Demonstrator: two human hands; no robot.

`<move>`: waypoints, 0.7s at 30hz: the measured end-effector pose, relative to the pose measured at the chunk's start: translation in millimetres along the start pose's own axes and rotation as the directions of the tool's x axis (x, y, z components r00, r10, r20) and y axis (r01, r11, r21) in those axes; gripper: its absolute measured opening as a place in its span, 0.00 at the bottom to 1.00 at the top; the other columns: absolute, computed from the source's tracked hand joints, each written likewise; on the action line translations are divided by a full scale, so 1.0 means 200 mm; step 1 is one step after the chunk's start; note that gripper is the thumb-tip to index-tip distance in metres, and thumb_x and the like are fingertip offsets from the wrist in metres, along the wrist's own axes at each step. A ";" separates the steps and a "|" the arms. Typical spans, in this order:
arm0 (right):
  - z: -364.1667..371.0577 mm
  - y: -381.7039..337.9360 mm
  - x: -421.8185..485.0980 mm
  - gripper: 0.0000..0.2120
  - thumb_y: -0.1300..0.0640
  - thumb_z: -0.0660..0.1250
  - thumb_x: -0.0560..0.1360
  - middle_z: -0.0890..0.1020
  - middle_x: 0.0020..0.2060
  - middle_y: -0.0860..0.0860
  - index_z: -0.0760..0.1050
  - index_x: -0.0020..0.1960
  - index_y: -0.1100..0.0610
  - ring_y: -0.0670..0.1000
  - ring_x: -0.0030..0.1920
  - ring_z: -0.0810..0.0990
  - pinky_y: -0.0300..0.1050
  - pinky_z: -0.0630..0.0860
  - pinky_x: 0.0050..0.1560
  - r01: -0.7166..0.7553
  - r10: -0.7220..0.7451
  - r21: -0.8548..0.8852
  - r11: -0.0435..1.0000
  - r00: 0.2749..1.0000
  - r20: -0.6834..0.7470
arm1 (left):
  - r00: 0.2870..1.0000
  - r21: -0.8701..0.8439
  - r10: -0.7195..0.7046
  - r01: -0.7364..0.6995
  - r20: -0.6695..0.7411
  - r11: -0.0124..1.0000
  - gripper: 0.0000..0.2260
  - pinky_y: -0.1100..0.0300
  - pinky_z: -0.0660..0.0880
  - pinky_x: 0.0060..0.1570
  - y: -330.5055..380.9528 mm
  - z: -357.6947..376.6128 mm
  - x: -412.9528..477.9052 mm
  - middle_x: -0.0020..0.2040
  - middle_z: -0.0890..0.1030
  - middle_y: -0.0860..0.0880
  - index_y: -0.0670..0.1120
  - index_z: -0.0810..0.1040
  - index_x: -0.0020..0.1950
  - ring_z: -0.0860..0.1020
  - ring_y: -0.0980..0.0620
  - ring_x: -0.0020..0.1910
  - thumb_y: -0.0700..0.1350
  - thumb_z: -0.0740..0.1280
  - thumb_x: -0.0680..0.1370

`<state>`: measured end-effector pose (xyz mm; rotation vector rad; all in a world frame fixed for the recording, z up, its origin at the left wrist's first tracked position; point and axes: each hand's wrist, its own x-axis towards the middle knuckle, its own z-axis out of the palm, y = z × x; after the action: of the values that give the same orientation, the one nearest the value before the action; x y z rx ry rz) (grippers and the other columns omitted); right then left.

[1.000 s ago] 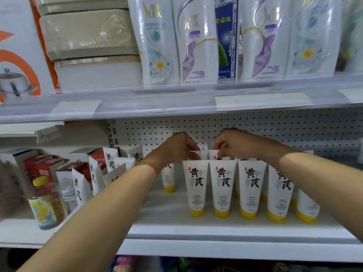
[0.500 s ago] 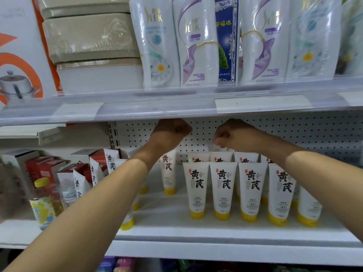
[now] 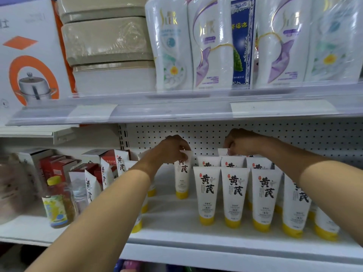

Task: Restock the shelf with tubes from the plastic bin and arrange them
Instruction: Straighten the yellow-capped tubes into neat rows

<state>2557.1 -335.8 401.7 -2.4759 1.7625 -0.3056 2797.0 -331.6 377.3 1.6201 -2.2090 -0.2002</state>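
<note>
White tube [image 3: 182, 179], yellow cap down, pinched at its crimped top by the left hand [image 3: 171, 148] fingers [image 3: 183, 149]; standing near the shelf [image 3: 176, 218] back edge, left of the rows [image 3: 235, 193], probably starting another column. Right hand [image 3: 242, 143] fingers curled on a back-row tube [image 3: 223, 152], seemingly straightening it.

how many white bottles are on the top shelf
4 white bottles: two left of the blue box, two right of it; more may hide behind or past the right edge.
</note>
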 end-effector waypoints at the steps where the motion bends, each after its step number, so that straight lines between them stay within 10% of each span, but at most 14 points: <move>1: 0.01 0.01 0.01 0.11 0.63 0.68 0.75 0.79 0.49 0.50 0.80 0.56 0.58 0.49 0.46 0.77 0.34 0.66 0.31 0.005 -0.005 0.005 1.000 1.000 -0.010 | 0.999 -0.055 0.008 -0.010 -0.036 0.998 0.15 0.70 0.71 0.35 0.01 0.03 0.01 0.59 0.74 0.49 0.46 0.79 0.61 0.75 0.54 0.50 0.42 0.72 0.74; 8: 0.03 0.02 0.03 0.06 0.63 0.69 0.73 0.79 0.43 0.48 0.79 0.44 0.53 0.50 0.45 0.80 0.41 0.72 0.43 0.033 -0.032 0.004 0.999 0.999 -0.031 | 0.988 -0.525 -0.098 0.019 -0.123 0.851 0.06 0.52 0.80 0.45 0.09 0.17 0.12 0.47 0.84 0.40 0.40 0.84 0.45 0.82 0.45 0.46 0.37 0.76 0.69; 13: 0.04 0.04 0.03 0.08 0.63 0.70 0.71 0.79 0.39 0.46 0.79 0.39 0.51 0.49 0.44 0.79 0.41 0.73 0.42 0.023 -0.022 0.013 1.000 0.999 -0.046 | 0.988 -0.576 -0.115 0.035 -0.102 0.817 0.07 0.56 0.76 0.35 0.12 0.19 0.15 0.41 0.84 0.44 0.46 0.84 0.40 0.81 0.43 0.40 0.39 0.79 0.67; 18: 0.04 0.02 0.03 0.12 0.63 0.70 0.70 0.82 0.38 0.47 0.76 0.32 0.48 0.50 0.43 0.80 0.46 0.79 0.46 0.017 -0.017 -0.001 1.000 0.998 -0.056 | 0.995 -0.617 -0.065 0.008 -0.070 0.787 0.04 0.44 0.80 0.49 0.14 0.19 0.16 0.47 0.84 0.39 0.43 0.84 0.42 0.82 0.36 0.47 0.35 0.75 0.70; 21: 0.03 0.02 0.02 0.14 0.63 0.70 0.69 0.80 0.35 0.44 0.75 0.31 0.47 0.48 0.41 0.80 0.41 0.74 0.41 0.012 -0.011 0.013 1.000 0.999 -0.044 | 0.999 -0.588 -0.030 0.003 -0.036 0.809 0.04 0.61 0.81 0.46 0.16 0.19 0.15 0.46 0.82 0.40 0.43 0.84 0.44 0.82 0.44 0.43 0.36 0.74 0.72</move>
<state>2556.5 -341.4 395.6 -2.4895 1.7570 -0.3747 2746.9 -353.4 360.7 1.2699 -1.8333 -0.7678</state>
